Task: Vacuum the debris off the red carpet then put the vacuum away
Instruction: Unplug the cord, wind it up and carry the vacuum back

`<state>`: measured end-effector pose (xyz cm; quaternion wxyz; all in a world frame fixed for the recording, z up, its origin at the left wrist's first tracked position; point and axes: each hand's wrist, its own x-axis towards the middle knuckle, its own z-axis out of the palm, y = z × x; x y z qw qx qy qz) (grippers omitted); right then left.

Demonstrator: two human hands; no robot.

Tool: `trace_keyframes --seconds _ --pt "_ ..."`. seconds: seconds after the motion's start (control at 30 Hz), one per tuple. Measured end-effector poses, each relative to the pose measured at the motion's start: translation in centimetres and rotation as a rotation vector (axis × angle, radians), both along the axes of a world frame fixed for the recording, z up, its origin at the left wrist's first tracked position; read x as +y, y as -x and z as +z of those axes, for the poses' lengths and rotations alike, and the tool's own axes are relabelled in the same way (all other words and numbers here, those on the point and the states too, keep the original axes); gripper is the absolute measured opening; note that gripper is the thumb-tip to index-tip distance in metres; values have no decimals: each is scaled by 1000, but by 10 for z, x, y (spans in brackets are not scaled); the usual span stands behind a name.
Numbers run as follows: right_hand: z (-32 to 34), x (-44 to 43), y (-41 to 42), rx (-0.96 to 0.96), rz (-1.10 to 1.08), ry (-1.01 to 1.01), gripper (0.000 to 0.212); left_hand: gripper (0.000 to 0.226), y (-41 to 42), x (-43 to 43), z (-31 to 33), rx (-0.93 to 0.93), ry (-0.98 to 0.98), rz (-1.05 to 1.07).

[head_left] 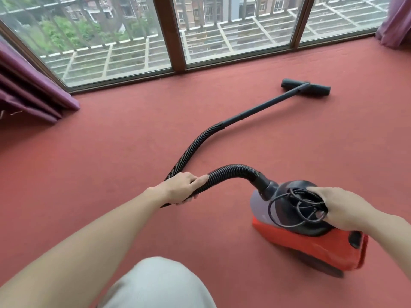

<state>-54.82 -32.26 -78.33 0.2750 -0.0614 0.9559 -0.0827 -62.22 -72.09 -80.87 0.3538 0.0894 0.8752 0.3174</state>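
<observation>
Firmly, the left hand (182, 187) curls round the black hose (235, 171) near its bend, fingers wrapped closed. The right hand (340, 210) grips the coiled cord (298, 207) on top of the red vacuum (311, 247), which sits toward the near right of the red carpet (111, 152). The wand (262, 107) and floor head (305, 86) lie flat near the carpet's far edge, by the window (111, 41).

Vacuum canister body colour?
The vacuum canister body is orange-red under a black top; head view shows it.
</observation>
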Motion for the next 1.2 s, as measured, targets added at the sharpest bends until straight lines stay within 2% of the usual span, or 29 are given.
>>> trace_keyframes --seconds 0.1,0.23,0.3,0.4,0.43,0.53,0.6,0.67,0.7,0.77,0.83,0.93,1.2 --pt "3 -14 9 55 145 -118 25 86 1 -28 8 -73 27 66" --pt "-2 -38 24 202 243 -90 23 85 16 -29 29 -162 -15 160" --pt "-2 -52 36 229 232 -28 25 72 16 -15 36 -194 -69 157" --pt "4 -68 53 198 166 64 29 31 13 -4 34 -234 -211 236" --pt "4 -74 56 201 172 77 28 20 14 -5 33 -201 -197 244" --pt "1 -95 60 200 283 23 28 16 20 -20 25 -4 123 55" --pt "2 -96 59 175 353 -27 32 15 12 -31 23 19 262 -101" --pt "6 -91 58 161 412 -40 33 23 -7 -41 21 -19 312 -229" --pt "7 -92 56 164 459 -44 31 35 -18 -46 21 -86 307 -253" --pt "6 -105 48 178 588 -72 30 63 -36 -53 21 -293 258 -184" --pt "0 -125 42 172 681 -95 27 81 -40 -56 12 -357 268 -111" --pt "-3 -143 48 164 682 -107 28 76 -32 -52 -14 -264 259 -29" --pt "-13 -147 60 183 661 -70 32 41 11 -34 -76 67 275 31"
